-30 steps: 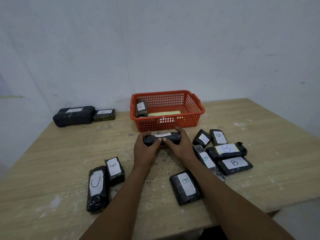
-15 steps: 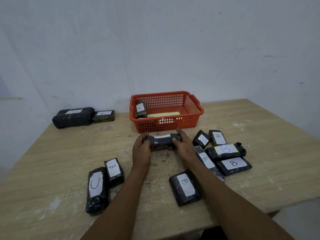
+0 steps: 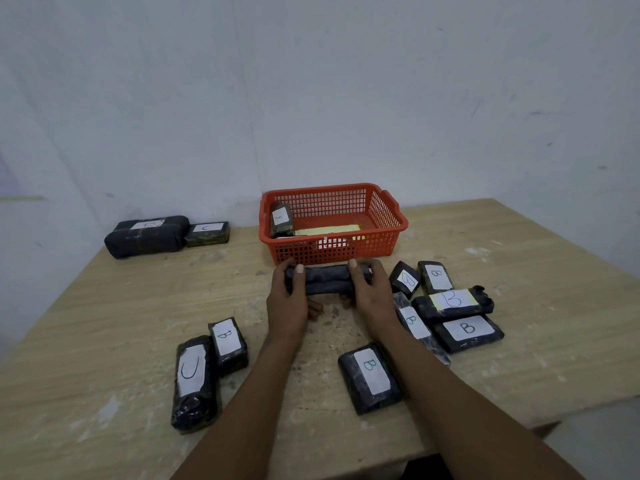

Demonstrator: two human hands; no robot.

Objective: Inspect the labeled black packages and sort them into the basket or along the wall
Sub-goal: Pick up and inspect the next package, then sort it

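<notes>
Both hands, left (image 3: 289, 299) and right (image 3: 372, 294), grip the package (image 3: 325, 279) by its ends; turn it gently until its label shows.

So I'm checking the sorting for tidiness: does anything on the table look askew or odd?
Yes: right of the hands, a narrow B package lies tucked under the yellow-labelled B package, the cluster overlapping. The rest lie flat and apart.

Dim, even light; wide-angle edge distortion
</notes>
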